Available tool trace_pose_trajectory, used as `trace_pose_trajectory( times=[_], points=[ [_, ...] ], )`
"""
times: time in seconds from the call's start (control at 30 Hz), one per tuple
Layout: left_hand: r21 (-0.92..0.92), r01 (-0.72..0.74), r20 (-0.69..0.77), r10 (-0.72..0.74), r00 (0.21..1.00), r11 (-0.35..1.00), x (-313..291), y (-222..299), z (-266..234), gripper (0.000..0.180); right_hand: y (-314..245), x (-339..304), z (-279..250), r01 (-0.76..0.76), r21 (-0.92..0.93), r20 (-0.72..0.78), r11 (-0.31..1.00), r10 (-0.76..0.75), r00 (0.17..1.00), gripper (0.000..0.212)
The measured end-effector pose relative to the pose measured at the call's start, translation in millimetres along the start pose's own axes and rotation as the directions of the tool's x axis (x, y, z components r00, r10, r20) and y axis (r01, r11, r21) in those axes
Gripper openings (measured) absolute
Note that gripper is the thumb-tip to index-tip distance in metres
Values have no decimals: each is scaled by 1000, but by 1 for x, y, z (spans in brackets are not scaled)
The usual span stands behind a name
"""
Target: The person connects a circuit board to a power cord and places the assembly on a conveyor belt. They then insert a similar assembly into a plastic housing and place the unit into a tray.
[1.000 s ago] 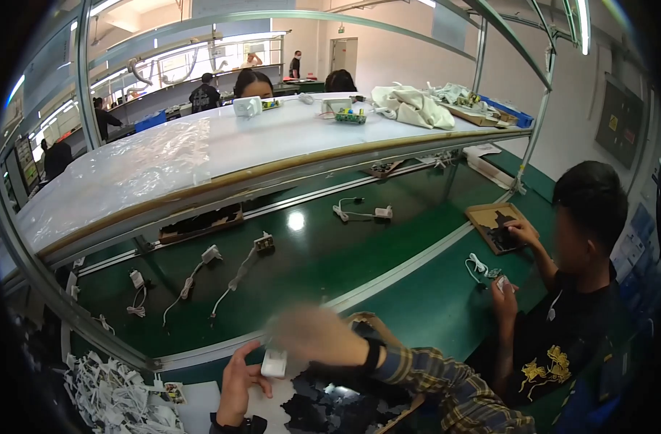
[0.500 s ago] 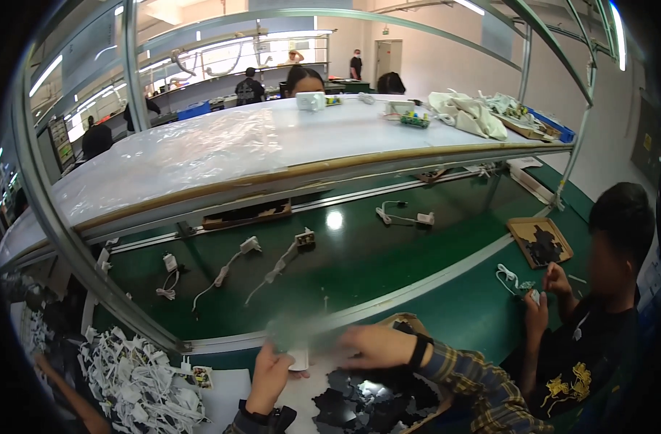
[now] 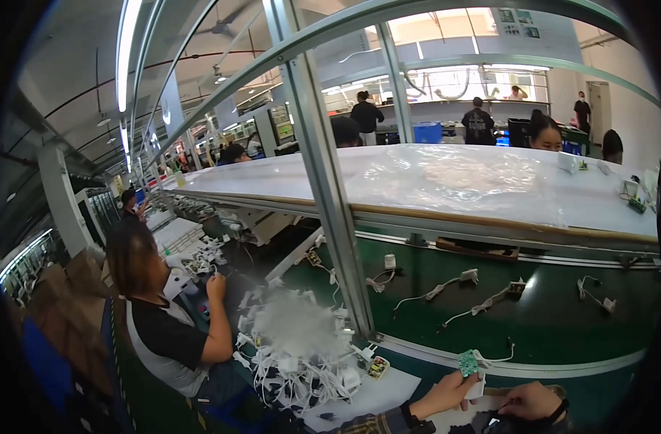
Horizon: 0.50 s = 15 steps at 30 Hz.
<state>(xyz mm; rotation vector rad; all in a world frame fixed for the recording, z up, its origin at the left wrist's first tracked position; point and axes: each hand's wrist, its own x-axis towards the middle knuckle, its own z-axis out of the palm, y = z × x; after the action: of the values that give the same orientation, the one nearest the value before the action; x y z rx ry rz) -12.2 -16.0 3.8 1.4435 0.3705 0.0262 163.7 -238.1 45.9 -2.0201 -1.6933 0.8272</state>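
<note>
My left hand (image 3: 446, 396) is closed around a small white charger housing (image 3: 476, 388). A green circuit board (image 3: 468, 363) shows at its top, and a white cord (image 3: 498, 357) runs off to the right. Beside it, my right hand (image 3: 531, 401) is bent down over the black sheet pieces (image 3: 485, 419) in a shallow cardboard box. The right fingers are drawn together; whatever lies between them is hidden.
Left of my hands lies a big heap of white corded adapters (image 3: 301, 362), partly blurred. A metal post (image 3: 323, 166) rises beyond it. Corded adapters (image 3: 469, 275) lie spaced along the green bench (image 3: 417, 325), under a white shelf (image 3: 388, 189). A co-worker (image 3: 167, 311) sits at the left.
The view has swung left, bringing the heap and a co-worker into sight. My right hand has moved from beside the left hand down to the black pieces. The left hand keeps its hold.
</note>
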Motion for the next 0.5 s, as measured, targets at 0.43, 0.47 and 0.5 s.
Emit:
trace_pose_trajectory(
  times=[0.43, 0.47, 0.5],
  points=[
    [308, -254, -166, 314, 935, 917, 22, -29, -10, 36, -46, 2, -15, -67, -95, -224, 993, 44, 974, 41],
    [312, -253, -168, 315, 934, 916, 24, -33, -10, 36, -54, 4, -21, -108, -67, -214, 992, 92, 973, 31],
    [329, -240, -183, 311, 933, 913, 22, -31, -9, 35, -63, 5, -26, -155, -41, -201, 987, 144, 969, 22]
  ],
)
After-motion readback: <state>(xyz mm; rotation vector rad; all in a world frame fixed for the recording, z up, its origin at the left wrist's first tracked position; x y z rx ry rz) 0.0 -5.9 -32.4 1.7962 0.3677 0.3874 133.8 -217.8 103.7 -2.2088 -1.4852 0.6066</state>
